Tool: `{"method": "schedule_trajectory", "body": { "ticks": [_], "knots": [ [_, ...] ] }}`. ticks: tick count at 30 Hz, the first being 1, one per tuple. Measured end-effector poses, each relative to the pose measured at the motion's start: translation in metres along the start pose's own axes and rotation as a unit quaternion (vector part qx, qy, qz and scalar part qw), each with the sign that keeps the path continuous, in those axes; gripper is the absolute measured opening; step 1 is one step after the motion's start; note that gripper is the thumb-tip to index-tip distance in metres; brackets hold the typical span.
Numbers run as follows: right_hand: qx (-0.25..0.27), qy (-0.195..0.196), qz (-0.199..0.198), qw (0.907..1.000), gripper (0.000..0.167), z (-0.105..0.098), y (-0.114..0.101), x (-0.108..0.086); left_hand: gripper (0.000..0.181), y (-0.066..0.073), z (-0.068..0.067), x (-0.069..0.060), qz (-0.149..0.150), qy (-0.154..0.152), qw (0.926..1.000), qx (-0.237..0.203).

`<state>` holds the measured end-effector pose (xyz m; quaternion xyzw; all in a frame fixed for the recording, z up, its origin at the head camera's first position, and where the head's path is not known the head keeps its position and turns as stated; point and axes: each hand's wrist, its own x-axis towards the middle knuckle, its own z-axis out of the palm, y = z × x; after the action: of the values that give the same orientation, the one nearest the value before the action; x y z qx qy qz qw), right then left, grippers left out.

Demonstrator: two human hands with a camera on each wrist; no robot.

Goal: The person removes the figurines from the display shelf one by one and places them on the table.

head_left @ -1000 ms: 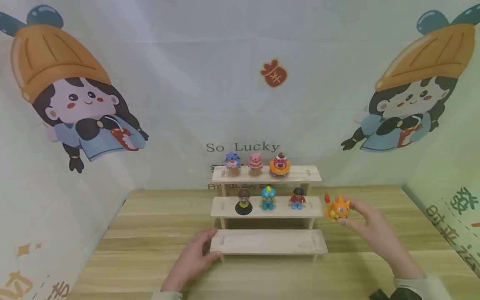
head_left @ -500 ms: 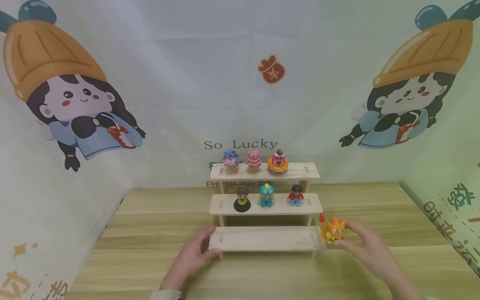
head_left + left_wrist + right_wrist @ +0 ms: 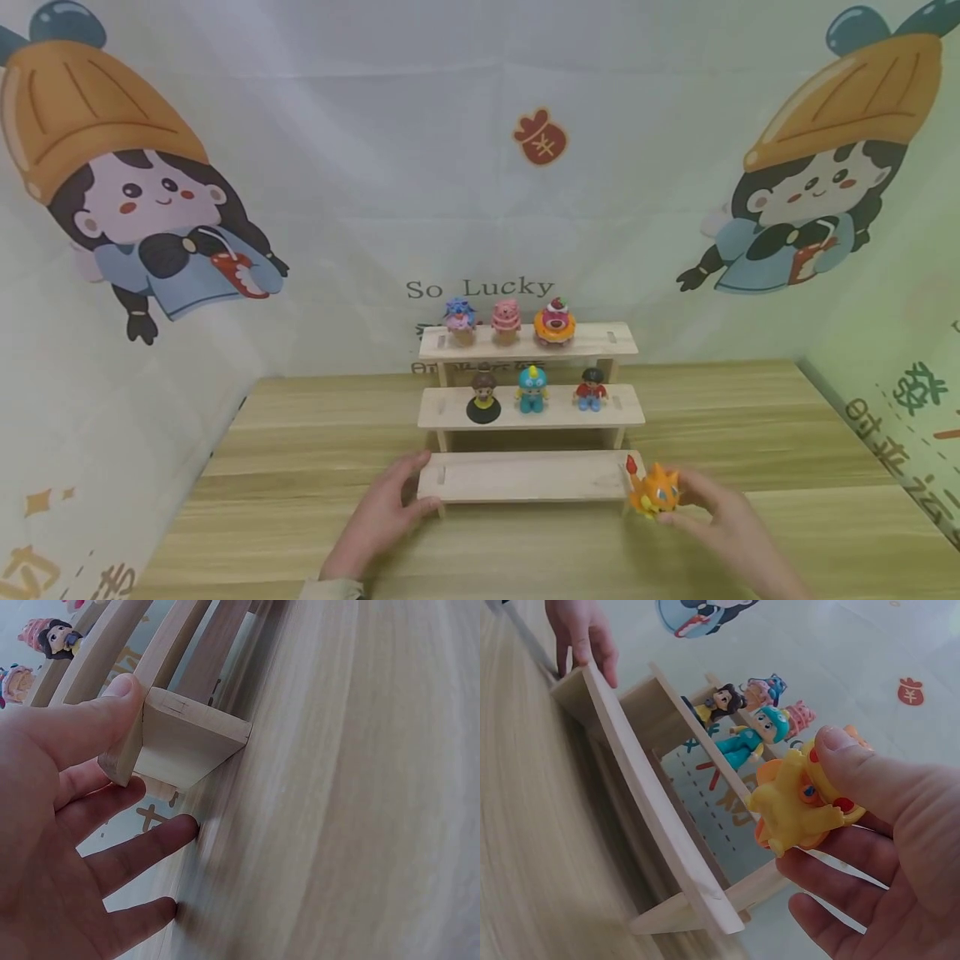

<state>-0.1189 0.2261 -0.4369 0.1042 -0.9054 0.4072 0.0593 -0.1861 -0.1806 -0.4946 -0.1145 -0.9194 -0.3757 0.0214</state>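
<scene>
In the head view, a three-tier wooden display rack (image 3: pixel 532 477) stands on the table. My left hand (image 3: pixel 384 510) pinches the left end of its lowest shelf; in the left wrist view the thumb lies on top and the other fingers are spread. My right hand (image 3: pixel 716 514) holds an orange toy figurine (image 3: pixel 656 492) with a red flame-tipped tail, just off the right front corner of that shelf. The right wrist view shows the figurine's yellow side (image 3: pixel 791 806) between thumb and fingers. It appears clear of the wood.
The middle tier carries a brown-haired figure (image 3: pixel 483 396), a teal figure (image 3: pixel 532 390) and a red-jacketed figure (image 3: pixel 591 390). Up top sit blue (image 3: pixel 461 321) and pink (image 3: pixel 506 322) ice-cream figures and a doughnut figure (image 3: pixel 555 325). A printed cloth (image 3: pixel 360 167) hangs close behind.
My right hand has brought the orange figurine down and left, from beside the middle tier to the lowest shelf's front right corner. The left hand keeps its hold; the view shifts slightly.
</scene>
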Motion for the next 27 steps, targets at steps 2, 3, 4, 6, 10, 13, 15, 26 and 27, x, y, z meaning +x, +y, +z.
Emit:
{"method": "schedule_trajectory", "body": {
  "ticks": [2,3,4,6,10,13,15,26,27],
  "knots": [
    [0.01,-0.017,0.014,0.9997,0.048,0.003,0.001,-0.002,0.066,0.0,0.0,0.001,0.007,0.003,1.0,0.001],
    [0.014,-0.027,0.018,0.9994,0.049,0.004,0.002,-0.003,0.066,0.0,0.0,0.001,0.011,0.004,0.9999,0.002],
    [0.021,-0.038,0.021,0.9988,0.05,0.006,0.003,-0.004,0.066,0.0,0.0,0.001,0.01,0.004,0.9999,0.003],
    [0.034,-0.055,0.007,0.9979,0.05,0.01,0.006,-0.006,0.066,0.0,0.0,0.001,0.008,0.004,1.0,0.001],
    [0.067,-0.076,-0.042,0.994,0.046,0.021,0.015,-0.01,0.066,-0.001,0.0,0.0,0.006,0.004,1.0,-0.001],
    [0.086,-0.088,-0.063,0.9904,0.046,0.029,0.021,-0.013,0.065,-0.001,0.0,0.0,0.008,0.005,1.0,-0.003],
    [0.094,-0.101,-0.054,0.9889,0.049,0.032,0.023,-0.014,0.066,-0.001,0.0,0.0,0.008,0.005,1.0,-0.004],
    [0.115,-0.149,-0.038,0.9814,0.053,0.046,0.026,-0.016,0.066,-0.003,0.001,-0.001,0.005,0.009,0.9999,-0.006],
    [0.117,-0.155,-0.042,0.9801,0.052,0.047,0.027,-0.015,0.065,-0.003,0.001,0.0,0.007,0.01,0.9999,-0.007]
  ]
}}
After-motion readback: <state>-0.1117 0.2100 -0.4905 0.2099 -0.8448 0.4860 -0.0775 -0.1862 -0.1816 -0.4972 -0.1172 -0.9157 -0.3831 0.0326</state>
